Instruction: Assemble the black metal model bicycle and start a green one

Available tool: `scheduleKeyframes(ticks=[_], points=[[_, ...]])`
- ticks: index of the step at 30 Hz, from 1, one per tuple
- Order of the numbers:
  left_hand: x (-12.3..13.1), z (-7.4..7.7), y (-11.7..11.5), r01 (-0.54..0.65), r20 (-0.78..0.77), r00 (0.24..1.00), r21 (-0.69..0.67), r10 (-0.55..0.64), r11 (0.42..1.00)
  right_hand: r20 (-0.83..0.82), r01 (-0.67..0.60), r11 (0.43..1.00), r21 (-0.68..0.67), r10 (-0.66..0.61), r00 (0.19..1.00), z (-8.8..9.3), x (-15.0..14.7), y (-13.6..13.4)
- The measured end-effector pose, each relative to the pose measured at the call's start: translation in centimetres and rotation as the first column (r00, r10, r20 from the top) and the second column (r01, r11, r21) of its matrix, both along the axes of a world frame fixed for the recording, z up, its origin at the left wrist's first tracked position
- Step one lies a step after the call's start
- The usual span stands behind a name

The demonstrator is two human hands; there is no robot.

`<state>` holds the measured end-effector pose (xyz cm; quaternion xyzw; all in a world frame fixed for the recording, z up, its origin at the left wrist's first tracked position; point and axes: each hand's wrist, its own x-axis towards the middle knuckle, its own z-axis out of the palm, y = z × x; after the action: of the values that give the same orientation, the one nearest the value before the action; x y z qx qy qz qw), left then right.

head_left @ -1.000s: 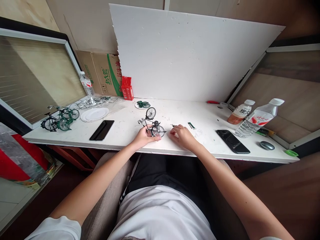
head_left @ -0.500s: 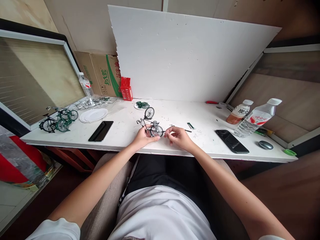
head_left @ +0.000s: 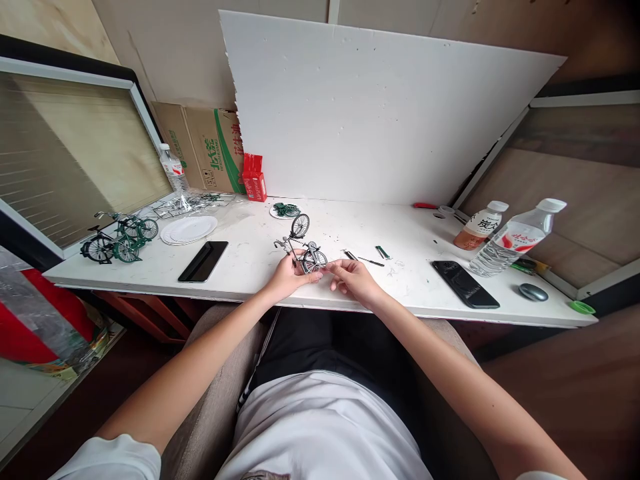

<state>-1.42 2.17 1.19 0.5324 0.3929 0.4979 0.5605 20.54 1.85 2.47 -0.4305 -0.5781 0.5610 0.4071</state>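
Now our left hand (head_left: 290,277) clamps the model bicycle (head_left: 312,249); our right hand (head_left: 355,279) is at its lower wheel (head_left: 315,262), whether pinching we cannot tell. Green parts (head_left: 287,209) sit on a plate (head_left: 273,213).

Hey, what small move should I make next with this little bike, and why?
Perhaps nudge the right hand gently against the near wheel, since it is right beside that wheel and the left hand holds the model bicycle.

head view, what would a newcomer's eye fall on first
The large white board rises behind the white table. At front centre, the left hand holds a small black model bicycle, the right hand by its nearer wheel. Green and black model bicycles stand far left.
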Motion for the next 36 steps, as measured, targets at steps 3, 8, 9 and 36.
scheduleKeyframes(ticks=[3,8,9,36], points=[[0.1,-0.2,0.2,0.012,0.036,0.999,-0.007,-0.012,1.0,0.027,0.019,0.999,0.03,-0.019,0.999,0.1,-0.2,-0.1],[0.4,-0.4,0.4,-0.011,0.064,0.998,-0.01,0.012,1.0,0.051,0.01,0.997,0.082,-0.014,0.999,0.2,-0.2,-0.2],[0.4,-0.4,0.4,-0.014,0.063,0.998,-0.011,0.015,1.0,0.055,0.006,0.996,0.091,-0.011,0.998,0.1,-0.2,-0.2],[0.1,-0.8,0.2,0.071,-0.006,0.997,0.078,-0.071,0.994,0.319,-0.011,0.849,0.528,-0.186,0.929,-0.7,0.1,-0.6]])
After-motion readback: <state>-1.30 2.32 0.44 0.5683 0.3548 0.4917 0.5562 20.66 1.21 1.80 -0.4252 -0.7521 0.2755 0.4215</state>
